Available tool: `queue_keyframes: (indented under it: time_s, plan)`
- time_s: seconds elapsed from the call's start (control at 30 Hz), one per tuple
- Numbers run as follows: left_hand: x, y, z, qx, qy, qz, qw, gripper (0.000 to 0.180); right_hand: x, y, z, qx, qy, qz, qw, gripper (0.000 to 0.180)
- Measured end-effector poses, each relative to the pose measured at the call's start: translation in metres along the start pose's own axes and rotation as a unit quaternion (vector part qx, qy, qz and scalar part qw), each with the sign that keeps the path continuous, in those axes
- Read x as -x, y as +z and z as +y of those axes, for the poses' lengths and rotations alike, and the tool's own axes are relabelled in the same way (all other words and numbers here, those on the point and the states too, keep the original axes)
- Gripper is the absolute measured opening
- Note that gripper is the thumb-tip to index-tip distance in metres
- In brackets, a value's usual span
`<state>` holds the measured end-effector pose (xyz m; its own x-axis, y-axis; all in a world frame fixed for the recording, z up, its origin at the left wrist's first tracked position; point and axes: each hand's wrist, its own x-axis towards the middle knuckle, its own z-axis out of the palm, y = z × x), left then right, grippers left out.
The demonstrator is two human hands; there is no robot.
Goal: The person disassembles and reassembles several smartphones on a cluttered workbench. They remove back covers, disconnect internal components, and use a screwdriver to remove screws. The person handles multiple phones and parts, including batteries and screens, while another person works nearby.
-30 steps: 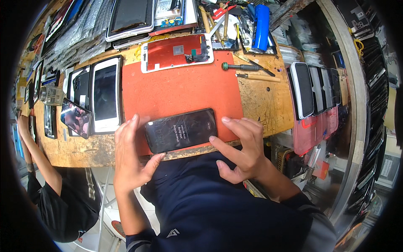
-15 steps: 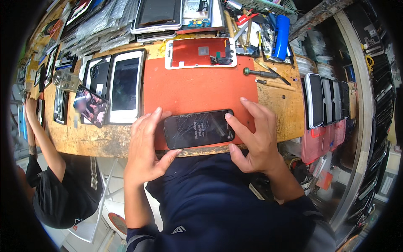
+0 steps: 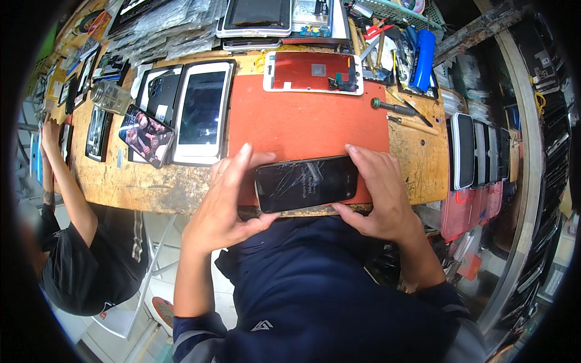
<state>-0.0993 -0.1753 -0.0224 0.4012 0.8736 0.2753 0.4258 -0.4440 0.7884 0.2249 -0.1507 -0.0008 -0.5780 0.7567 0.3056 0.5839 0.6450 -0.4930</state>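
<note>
As a cracked black phone (image 3: 305, 186) sits mid-frame over the lower edge of a red mat (image 3: 308, 124), the left hand (image 3: 219, 209) curves around its left end and the right hand (image 3: 387, 196) around its right, thumbs and fingers parted; whether either grips it cannot be told. On the wooden tabletop (image 3: 145, 190), a white-framed panel (image 3: 293, 72) lies at upper center, a screwdriver (image 3: 396, 109) at upper right. Another person's arm (image 3: 72, 187) shows at far left.
</note>
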Motion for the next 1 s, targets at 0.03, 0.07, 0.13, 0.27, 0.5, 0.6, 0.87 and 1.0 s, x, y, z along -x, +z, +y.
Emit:
queue_keyframes:
  time_s: [0.03, 0.07, 0.13, 0.27, 0.5, 0.6, 0.87, 1.0]
  plan:
    - [-0.001, -0.002, 0.001, 0.002, -0.002, -0.014, 1.0, 0.125, 0.0, 0.0, 0.0, -0.002, 0.006, -0.001, 1.0, 0.102]
    - [-0.002, -0.004, 0.003, -0.01, 0.002, -0.021, 1.0, 0.125, 0.0, 0.0, -0.001, -0.003, 0.006, -0.007, 1.0, 0.103]
    - [-0.005, -0.005, 0.004, -0.037, 0.005, -0.04, 0.999, 0.125, -0.001, -0.002, -0.001, -0.005, 0.02, -0.005, 1.0, 0.105]
    - [-0.007, -0.002, 0.004, -0.012, -0.019, -0.035, 0.999, 0.127, 0.004, -0.001, 0.001, -0.022, 0.015, 0.021, 0.999, 0.098]
    - [-0.001, 0.005, 0.0, 0.003, -0.041, -0.011, 0.999, 0.132, 0.024, -0.008, -0.002, -0.007, 0.04, 0.061, 0.997, 0.086]
    - [0.0, 0.006, 0.001, -0.001, -0.046, -0.009, 0.999, 0.133, 0.03, -0.009, -0.004, 0.002, 0.053, 0.079, 0.995, 0.079]
    - [-0.001, -0.002, 0.003, -0.038, -0.047, -0.047, 0.997, 0.131, 0.04, -0.002, -0.007, 0.005, 0.066, 0.084, 0.994, 0.071]
    - [-0.001, 0.001, 0.004, -0.019, -0.067, -0.029, 0.997, 0.13, 0.04, 0.0, -0.005, 0.016, 0.063, 0.088, 0.994, 0.071]
